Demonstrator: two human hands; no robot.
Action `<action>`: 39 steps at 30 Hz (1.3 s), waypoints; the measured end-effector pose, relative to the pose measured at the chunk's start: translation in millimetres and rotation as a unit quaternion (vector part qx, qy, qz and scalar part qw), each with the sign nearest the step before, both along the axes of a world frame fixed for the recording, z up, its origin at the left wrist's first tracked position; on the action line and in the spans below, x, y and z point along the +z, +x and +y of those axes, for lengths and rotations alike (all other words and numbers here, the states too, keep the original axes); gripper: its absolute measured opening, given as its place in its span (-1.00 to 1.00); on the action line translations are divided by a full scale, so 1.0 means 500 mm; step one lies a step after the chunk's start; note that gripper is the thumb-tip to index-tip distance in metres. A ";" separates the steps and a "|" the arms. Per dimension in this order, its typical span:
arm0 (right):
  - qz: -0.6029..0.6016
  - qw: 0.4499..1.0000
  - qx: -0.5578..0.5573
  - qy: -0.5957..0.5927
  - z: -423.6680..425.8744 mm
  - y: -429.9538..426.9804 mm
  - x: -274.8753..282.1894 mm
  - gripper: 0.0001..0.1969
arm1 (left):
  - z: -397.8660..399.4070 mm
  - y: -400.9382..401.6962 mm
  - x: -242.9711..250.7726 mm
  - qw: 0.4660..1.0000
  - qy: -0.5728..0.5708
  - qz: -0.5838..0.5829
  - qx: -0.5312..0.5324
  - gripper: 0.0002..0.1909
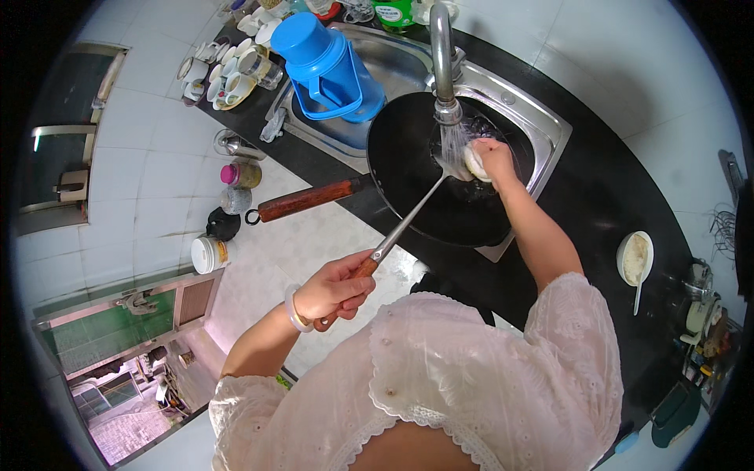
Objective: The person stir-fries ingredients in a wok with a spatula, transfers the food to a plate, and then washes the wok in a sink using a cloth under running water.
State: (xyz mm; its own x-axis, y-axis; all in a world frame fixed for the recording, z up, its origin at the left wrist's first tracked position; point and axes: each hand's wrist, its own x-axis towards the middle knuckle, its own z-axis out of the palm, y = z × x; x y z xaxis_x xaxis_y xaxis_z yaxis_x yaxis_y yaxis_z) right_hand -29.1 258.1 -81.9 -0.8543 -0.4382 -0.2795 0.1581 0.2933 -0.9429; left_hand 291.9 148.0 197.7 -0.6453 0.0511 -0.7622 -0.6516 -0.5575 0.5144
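A metal cooking spatula (406, 222) with a wooden handle is gripped in my left hand (341, 288). Its metal end lies under running water inside a black wok (406, 141), which rests tilted over the right sink basin. My right hand (496, 160) holds a whitish scrubbing pad (476, 162) against or close beside the spatula's end; whether they touch cannot be told. Water falls from the metal faucet (443, 59) just above. The wok's wooden handle (306, 200) points left past the counter edge.
A blue thermos jug (333, 70) stands at the left basin (400, 53). Cups on a tray (235, 97) crowd the counter's left end. A bowl of rice-like food (635, 256) with a spoon sits on the black counter (595, 200) at right. Jars (241, 175) line the left wall.
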 end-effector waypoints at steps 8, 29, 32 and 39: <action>0.082 0.980 0.149 -0.100 -0.007 0.087 0.116 -0.71 | 0.009 -0.006 -0.010 0.997 -0.061 0.000 -0.055 -0.45; 0.060 0.991 -0.111 0.048 0.146 0.082 0.168 -0.50 | -0.060 0.004 0.040 0.972 -0.112 0.085 -0.190 -0.37; -0.268 0.938 -0.154 -0.157 0.169 0.132 0.267 -0.62 | -0.008 -0.069 -0.009 0.957 -0.192 0.114 -0.187 -0.37; -0.213 0.929 -0.181 -0.242 0.186 0.154 0.290 -0.64 | 0.198 -0.243 -0.221 0.734 -0.501 0.434 -0.148 -0.50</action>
State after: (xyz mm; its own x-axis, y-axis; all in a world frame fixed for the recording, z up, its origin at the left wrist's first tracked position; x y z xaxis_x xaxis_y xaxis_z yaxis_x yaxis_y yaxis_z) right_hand 47.7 351.2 63.2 -0.8270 -0.3066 -0.4712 0.5530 -0.2927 -0.7801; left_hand 170.3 246.9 87.0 -0.9837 -0.0198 0.1787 0.1470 0.4837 0.8628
